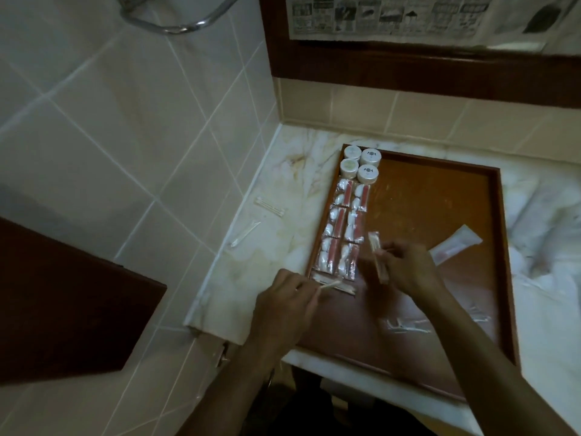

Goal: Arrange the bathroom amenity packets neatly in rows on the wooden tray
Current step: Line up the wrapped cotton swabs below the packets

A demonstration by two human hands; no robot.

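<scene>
Packets [341, 229] with red strips and white pads lie in two neat columns along the wooden tray's [500, 234] left side, just below four round white jars [361, 165] in its far-left corner. Left hand [287, 298] pinches a thin cotton-swab packet [432, 286] at the tray's near-left edge, while the right hand [405, 267] grips a slim packet [375, 250] (slightly blurred) beside the columns. A white tube sachet [456, 243] and a clear wrapper [405, 325] lie loose on the tray; more swab packets [270, 207] rest on the marble counter [251, 262].
</scene>
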